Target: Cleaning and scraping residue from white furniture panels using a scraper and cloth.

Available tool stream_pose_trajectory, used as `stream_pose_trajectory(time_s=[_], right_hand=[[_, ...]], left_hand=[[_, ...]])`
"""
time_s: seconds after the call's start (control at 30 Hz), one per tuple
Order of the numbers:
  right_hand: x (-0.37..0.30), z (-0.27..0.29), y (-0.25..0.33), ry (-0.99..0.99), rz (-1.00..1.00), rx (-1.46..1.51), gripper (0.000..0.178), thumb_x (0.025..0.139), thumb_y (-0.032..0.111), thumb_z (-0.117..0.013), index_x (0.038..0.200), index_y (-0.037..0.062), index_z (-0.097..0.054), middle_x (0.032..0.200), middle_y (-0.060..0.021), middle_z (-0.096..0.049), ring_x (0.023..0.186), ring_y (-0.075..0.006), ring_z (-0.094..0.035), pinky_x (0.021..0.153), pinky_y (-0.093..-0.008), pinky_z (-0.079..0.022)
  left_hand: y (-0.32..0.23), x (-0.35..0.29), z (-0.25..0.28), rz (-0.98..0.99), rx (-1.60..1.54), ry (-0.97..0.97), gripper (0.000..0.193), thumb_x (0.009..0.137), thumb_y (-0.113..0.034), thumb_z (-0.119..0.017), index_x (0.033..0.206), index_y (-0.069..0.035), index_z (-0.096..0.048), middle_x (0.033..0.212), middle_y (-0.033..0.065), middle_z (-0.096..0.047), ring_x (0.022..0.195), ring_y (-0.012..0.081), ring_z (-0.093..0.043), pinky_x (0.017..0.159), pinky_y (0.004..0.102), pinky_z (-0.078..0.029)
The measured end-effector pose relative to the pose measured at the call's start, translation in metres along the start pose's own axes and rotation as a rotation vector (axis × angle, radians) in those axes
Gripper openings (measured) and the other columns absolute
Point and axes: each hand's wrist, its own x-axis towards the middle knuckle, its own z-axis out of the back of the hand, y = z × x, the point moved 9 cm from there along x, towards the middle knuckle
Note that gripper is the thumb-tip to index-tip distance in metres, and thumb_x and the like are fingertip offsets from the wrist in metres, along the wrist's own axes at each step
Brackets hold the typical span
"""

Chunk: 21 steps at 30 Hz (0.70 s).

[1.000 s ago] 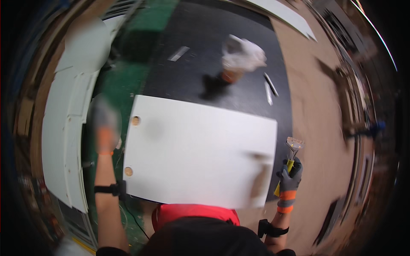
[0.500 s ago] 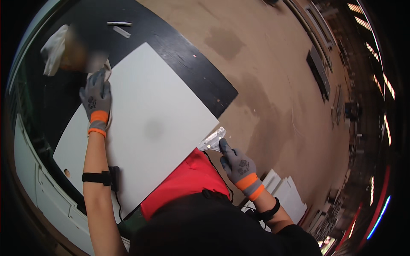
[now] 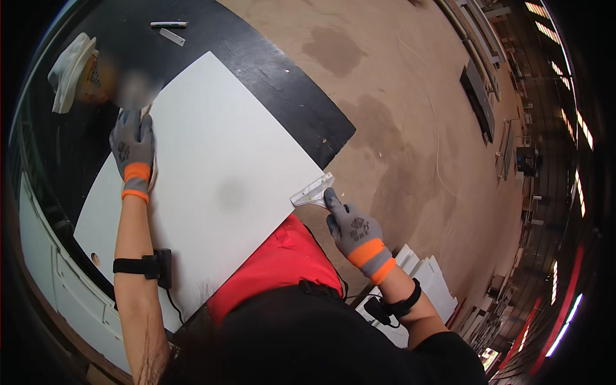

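Note:
A large white panel (image 3: 212,147) lies on the black table. My left hand (image 3: 133,138), in a grey glove with an orange cuff, rests over its left part, fingers stretched out and slightly apart. Beneath that hand a pale cloth (image 3: 153,176) peeks out; how far it runs under the palm is hidden. My right hand (image 3: 355,228), gloved alike, is closed round a scraper (image 3: 313,190) with a wide metallic head. The scraper's head sits against the panel's short right edge, near its corner.
The black table (image 3: 256,70) carries a thin marker-like stick (image 3: 169,24), a small pale strip (image 3: 172,37) and a white cloth bundle (image 3: 69,72) at far left. White boards (image 3: 427,282) are stacked at lower right. A dark beam (image 3: 478,102) lies on the brown floor (image 3: 410,141).
My right hand and the scraper have moved slightly up and left, bringing its head along the panel's edge. My left hand shows a small shift left with the whole view.

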Motion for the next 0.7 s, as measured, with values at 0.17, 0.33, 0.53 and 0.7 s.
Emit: stream_pose_trajectory(time_s=[0.17,0.33,0.53,0.7], right_hand=[[0.005,0.011,0.006,-0.101,0.065,-0.071,0.054,0.093,0.025,-0.051,0.145,0.0221,-0.038,0.099,-0.0154,-0.061,0.080,-0.0361,-0.063,0.070,-0.0444,-0.051],[0.032,0.029,0.024,-0.101,0.135,-0.149,0.055,0.092,0.022,-0.052,0.146,0.0208,-0.037,0.102,-0.0161,-0.061,0.080,-0.0364,-0.063,0.070,-0.0447,-0.052],[0.092,0.068,0.084,-0.175,0.276,-0.265,0.054,0.091,0.018,-0.052,0.143,0.0192,-0.038,0.104,-0.0189,-0.063,0.086,-0.0370,-0.065,0.073,-0.0454,-0.053],[0.127,0.094,0.117,-0.189,0.345,-0.280,0.049,0.090,0.020,-0.053,0.138,0.0174,-0.043,0.102,-0.0190,-0.063,0.085,-0.0366,-0.066,0.073,-0.0462,-0.053]], left_hand=[[-0.003,0.003,0.002,-0.009,0.027,-0.003,0.037,0.092,-0.020,-0.056,0.128,-0.011,-0.059,0.121,0.0102,-0.063,0.109,0.0262,-0.060,0.102,0.0396,-0.042],[0.001,0.002,0.003,0.023,0.020,0.000,0.038,0.091,-0.019,-0.056,0.128,-0.012,-0.059,0.122,0.0084,-0.063,0.106,0.0259,-0.061,0.101,0.0387,-0.041],[0.003,0.002,0.004,0.011,0.023,-0.030,0.038,0.090,-0.019,-0.057,0.128,-0.014,-0.059,0.119,0.0081,-0.063,0.101,0.0256,-0.061,0.100,0.0390,-0.041],[-0.004,0.002,0.006,0.021,-0.016,-0.030,0.038,0.088,-0.017,-0.060,0.126,-0.014,-0.059,0.118,0.0082,-0.063,0.100,0.0258,-0.060,0.098,0.0402,-0.041]])
